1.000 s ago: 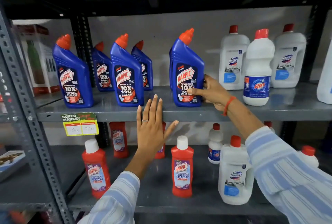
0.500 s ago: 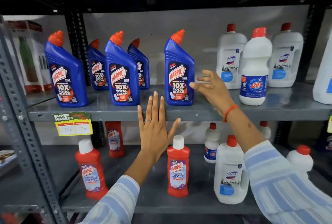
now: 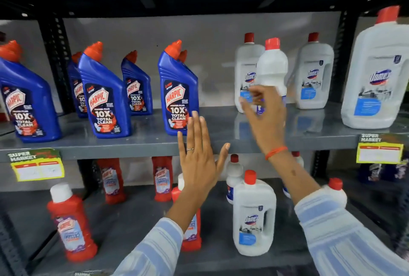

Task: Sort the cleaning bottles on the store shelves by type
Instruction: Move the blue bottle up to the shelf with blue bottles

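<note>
Several blue Harpic bottles stand on the left half of the upper shelf (image 3: 221, 140); the rightmost one (image 3: 177, 92) is just above my left hand (image 3: 199, 156), which lies flat and open against the shelf's front edge. My right hand (image 3: 263, 114) is raised, blurred, with fingers spread, right in front of the small white Rin bottle (image 3: 273, 67). It holds nothing. White Domex bottles (image 3: 246, 72) (image 3: 314, 76) stand behind the Rin bottle, and a large Domex jug (image 3: 376, 76) is at the far right. Red Harpic bottles (image 3: 70, 222) and a Domex bottle (image 3: 253, 216) are on the lower shelf (image 3: 124, 220).
Dark perforated uprights (image 3: 55, 63) frame the shelf bays. Yellow price tags (image 3: 36, 165) (image 3: 379, 149) hang on the upper shelf's edge. A stretch of bare shelf lies between the blue Harpic bottles and the white bottles. My striped sleeves fill the bottom of the view.
My right hand let go of the blue Harpic bottle and swung right to the white Rin bottle. The view shifted right. My left hand stayed on the shelf edge.
</note>
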